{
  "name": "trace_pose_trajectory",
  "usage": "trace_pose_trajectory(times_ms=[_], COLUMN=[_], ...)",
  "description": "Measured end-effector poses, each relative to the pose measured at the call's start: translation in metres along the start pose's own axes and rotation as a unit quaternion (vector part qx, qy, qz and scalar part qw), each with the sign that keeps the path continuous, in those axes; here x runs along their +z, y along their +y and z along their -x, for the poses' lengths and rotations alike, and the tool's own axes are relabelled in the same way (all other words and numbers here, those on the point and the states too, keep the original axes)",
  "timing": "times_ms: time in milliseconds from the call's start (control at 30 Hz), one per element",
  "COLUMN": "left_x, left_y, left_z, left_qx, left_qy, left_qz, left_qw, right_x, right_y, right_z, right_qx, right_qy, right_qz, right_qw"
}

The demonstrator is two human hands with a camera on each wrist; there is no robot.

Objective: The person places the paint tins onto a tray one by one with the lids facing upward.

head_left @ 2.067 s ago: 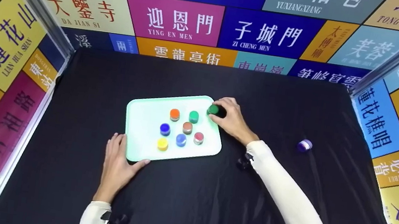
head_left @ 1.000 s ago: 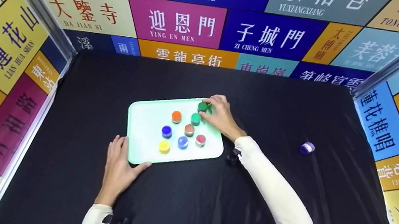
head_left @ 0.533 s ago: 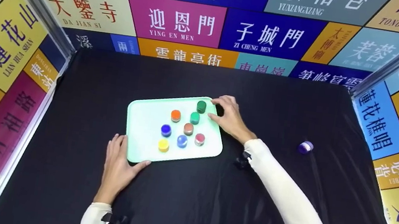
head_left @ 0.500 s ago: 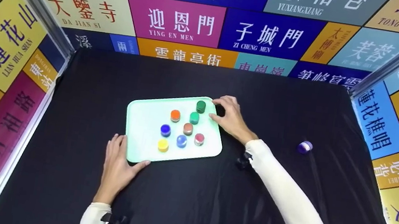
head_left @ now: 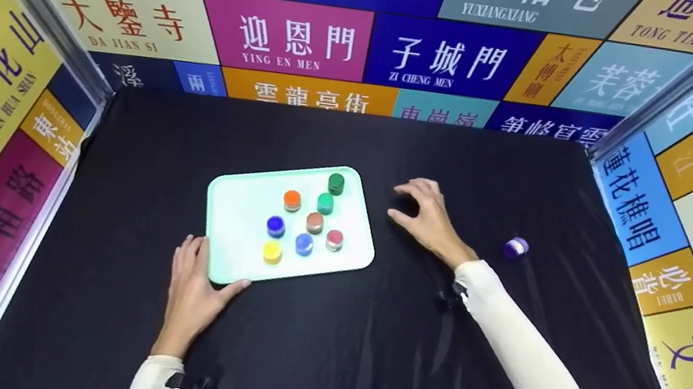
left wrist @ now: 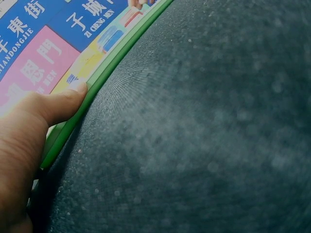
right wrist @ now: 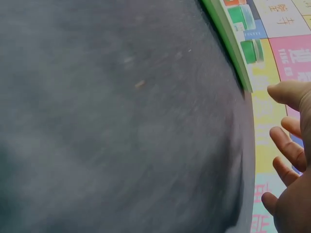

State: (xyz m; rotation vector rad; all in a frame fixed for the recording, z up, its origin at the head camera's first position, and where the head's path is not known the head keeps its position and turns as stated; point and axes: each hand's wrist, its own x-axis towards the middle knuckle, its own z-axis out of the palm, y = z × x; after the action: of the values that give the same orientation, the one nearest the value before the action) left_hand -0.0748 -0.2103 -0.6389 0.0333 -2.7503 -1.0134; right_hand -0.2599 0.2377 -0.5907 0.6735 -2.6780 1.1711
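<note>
A pale green tray [head_left: 238,207] carries several small paint pots with coloured lids. At its far right corner stands the dark green pot [head_left: 336,184], with a lighter green pot [head_left: 325,203] just in front. My left hand [head_left: 194,292] rests at the tray's near left corner, fingers lying along the left side and thumb against the front rim. That thumb [left wrist: 68,103] touches the green rim in the left wrist view. My right hand [head_left: 427,218] is held off the tray's right side, thumb and fingers apart with nothing between them. A purple pot [head_left: 515,247] lies on its side to its right.
Orange [head_left: 292,200], dark blue [head_left: 275,226], yellow [head_left: 272,252], light blue [head_left: 304,244], brown [head_left: 314,222] and pink [head_left: 334,240] pots stand on the tray. Black cloth [head_left: 299,349] covers the table; printed panels [head_left: 284,35] wall its back and sides.
The right hand brought the dark green pot onto the tray's far right corner, let go of it and drew away rightward. The left hand has stayed at the tray's corner.
</note>
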Motion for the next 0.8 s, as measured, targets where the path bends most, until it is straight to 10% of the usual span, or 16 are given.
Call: trace_pose_trajectory(times_ms=[800], left_x=[0.001], left_y=[0.000], left_z=[0.000], left_qx=[0.011], left_qy=[0.008], left_qz=[-0.004], left_qw=[0.9999], right_x=[-0.058], right_y=[0.034], right_z=[0.079], right_qx=[0.012], right_qy=[0.074], right_qz=[0.006], right_qw=[0.997])
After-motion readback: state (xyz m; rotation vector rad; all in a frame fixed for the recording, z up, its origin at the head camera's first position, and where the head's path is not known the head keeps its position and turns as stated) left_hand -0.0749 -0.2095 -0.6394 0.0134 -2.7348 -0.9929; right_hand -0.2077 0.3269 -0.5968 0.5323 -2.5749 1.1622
